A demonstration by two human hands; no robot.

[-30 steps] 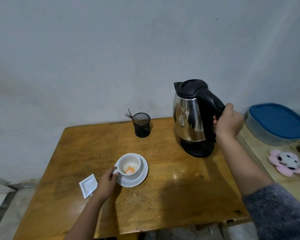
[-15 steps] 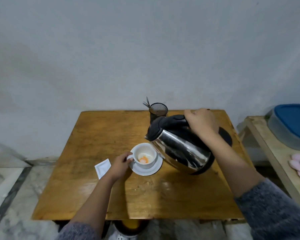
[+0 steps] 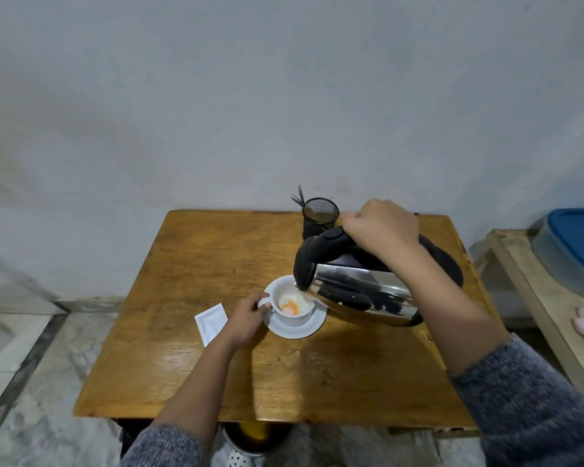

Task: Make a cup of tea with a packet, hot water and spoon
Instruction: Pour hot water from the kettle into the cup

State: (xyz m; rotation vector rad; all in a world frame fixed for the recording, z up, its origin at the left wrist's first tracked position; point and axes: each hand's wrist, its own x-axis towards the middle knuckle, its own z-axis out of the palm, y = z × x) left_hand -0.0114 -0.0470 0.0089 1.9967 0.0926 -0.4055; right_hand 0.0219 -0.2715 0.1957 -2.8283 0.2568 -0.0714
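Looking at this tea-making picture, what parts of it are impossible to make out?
One head view only.
- Water stream: the kettle spout sits over the cup, but any flow is too faint to tell.
- Kettle handle: wrapped by the right hand.
- Cup handle: mostly covered by the left hand.
- Packet: any print too small to read.
- Holder: its utensils too small to identify.
- Blue-lidded tub: cut off by the right edge.
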